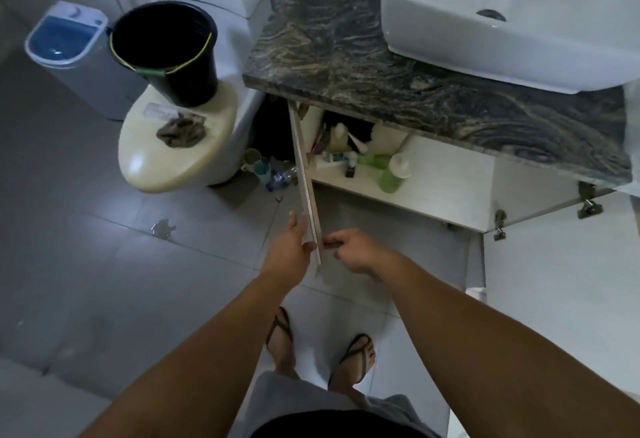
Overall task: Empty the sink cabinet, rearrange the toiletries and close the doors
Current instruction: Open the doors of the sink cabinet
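Observation:
The sink cabinet [446,174] stands open under the marble counter [346,56]. Its left door [306,181] swings out toward me, seen edge-on. My left hand [291,247] lies with straight fingers against the door's left face near its free end. My right hand [349,250] has curled fingers that pinch the door's free edge from the right. Inside the cabinet lie jumbled toiletries: a green bottle [388,179] on its side, a white bottle [337,138], tubes and small containers [341,160]. The right door [554,205] hangs open at the right, hinges showing.
A white basin [502,22] sits on the counter. To the left is a toilet [173,153] with a black bucket [166,53] and a rag [181,131] on its lid. Cups and a plastic bottle [273,174] stand on the floor beside it. A small washing machine [69,42] stands far left.

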